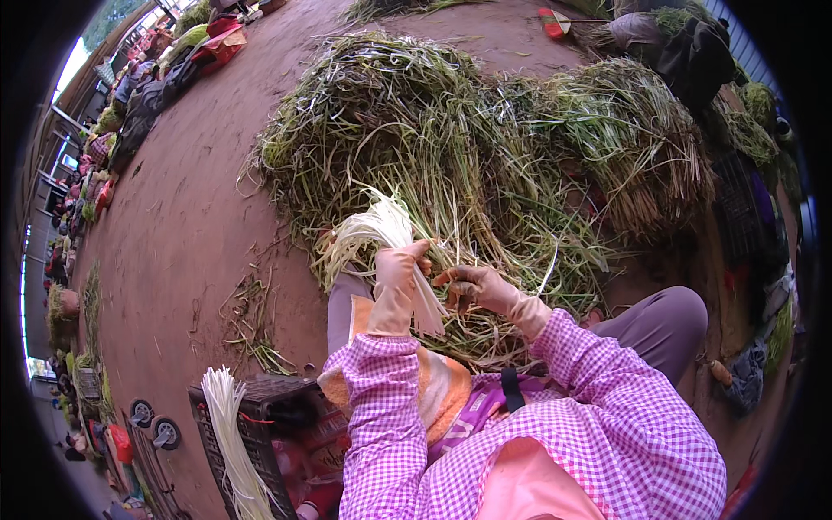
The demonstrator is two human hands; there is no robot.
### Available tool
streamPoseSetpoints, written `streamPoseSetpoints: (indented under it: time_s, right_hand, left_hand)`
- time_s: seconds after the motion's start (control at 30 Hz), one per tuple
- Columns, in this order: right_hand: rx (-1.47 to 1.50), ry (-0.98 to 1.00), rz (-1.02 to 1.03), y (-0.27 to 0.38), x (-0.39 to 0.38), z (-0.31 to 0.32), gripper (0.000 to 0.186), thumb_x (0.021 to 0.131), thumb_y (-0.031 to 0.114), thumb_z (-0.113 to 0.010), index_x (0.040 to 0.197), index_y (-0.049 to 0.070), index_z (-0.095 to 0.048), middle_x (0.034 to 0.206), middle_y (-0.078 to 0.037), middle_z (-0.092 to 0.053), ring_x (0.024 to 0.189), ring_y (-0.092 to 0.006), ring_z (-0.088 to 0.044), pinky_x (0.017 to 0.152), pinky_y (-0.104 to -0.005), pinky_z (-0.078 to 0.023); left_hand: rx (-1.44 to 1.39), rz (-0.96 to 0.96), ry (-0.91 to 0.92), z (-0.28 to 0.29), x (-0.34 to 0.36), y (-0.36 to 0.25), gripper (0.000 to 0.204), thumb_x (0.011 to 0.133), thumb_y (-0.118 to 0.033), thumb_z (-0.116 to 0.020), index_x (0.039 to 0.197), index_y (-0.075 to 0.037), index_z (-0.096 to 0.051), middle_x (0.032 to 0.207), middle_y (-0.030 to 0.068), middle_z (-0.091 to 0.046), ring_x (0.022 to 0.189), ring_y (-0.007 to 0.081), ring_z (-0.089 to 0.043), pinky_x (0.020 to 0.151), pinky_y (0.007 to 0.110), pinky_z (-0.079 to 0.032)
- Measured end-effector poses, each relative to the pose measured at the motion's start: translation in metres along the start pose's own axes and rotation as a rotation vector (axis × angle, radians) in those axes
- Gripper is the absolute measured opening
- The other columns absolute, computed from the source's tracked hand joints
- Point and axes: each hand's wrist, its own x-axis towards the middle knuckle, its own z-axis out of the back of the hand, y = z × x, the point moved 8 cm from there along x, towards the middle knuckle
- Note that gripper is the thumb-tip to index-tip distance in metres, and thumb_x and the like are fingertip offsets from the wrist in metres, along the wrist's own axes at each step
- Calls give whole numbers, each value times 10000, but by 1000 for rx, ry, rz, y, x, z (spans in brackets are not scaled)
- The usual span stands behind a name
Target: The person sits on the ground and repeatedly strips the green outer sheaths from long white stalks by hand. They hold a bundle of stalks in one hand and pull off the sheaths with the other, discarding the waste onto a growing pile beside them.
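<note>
The fingers of the left hand [399, 270], which I watch in the head view, wrap around the pale stalk bundle [380, 227], beside the green heap [390, 130]. The right hand [487, 289] curls near; I cannot tell whether it pinches anything. Sorting seems in hand; next calls for steady left hold, I judge.

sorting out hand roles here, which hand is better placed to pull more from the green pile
Probably the right hand: it is beside the green pile; the left hand grips the pale bundle.
</note>
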Motion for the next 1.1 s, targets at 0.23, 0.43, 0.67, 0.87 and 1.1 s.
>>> streamPoseSetpoints:
  time_s: [0.23,0.43,0.67,0.87,1.1]
  right_hand:
    - [22,75,-111,0,4,-8,354,984,260,-574,1278,64,-586,850,-56,-706,618,-81,-616,564,-240,-526]
    - [431,-228,78,19,49,11,275,947,283,-640,1071,39,-664,758,-15,-683,490,-69,-527,408,-222,-426]
    - [-289,-385,-107,17,43,18,207,935,246,-648,993,51,-688,764,-66,-696,545,-119,-607,475,-245,-494]
    - [-1556,476,-235,-59,-62,-38,221,839,108,-587,1003,40,-720,919,-127,-722,847,-288,-709,752,-405,-562]
    - [-1371,479,-676,-51,-63,31,249,829,142,-644,1062,113,-725,1004,-146,-710,889,-251,-701,788,-407,-541]
  left_hand:
    - [59,-7,82,-1,2,2,148,893,-158,-688,965,-47,-754,617,36,-631,470,84,-517,418,237,-423]
    - [77,23,7,1,19,18,112,846,-81,-694,862,19,-741,641,66,-660,455,99,-536,408,240,-419]
    - [72,-67,-122,15,26,10,103,783,-57,-750,733,29,-722,553,71,-623,404,123,-532,383,250,-401]
    - [-233,-166,-195,46,9,-25,118,873,-33,-669,932,60,-713,776,101,-700,479,89,-533,419,222,-467]
    - [-245,-115,-203,68,13,-16,175,860,14,-660,1030,56,-656,841,134,-705,428,138,-534,381,274,-461]
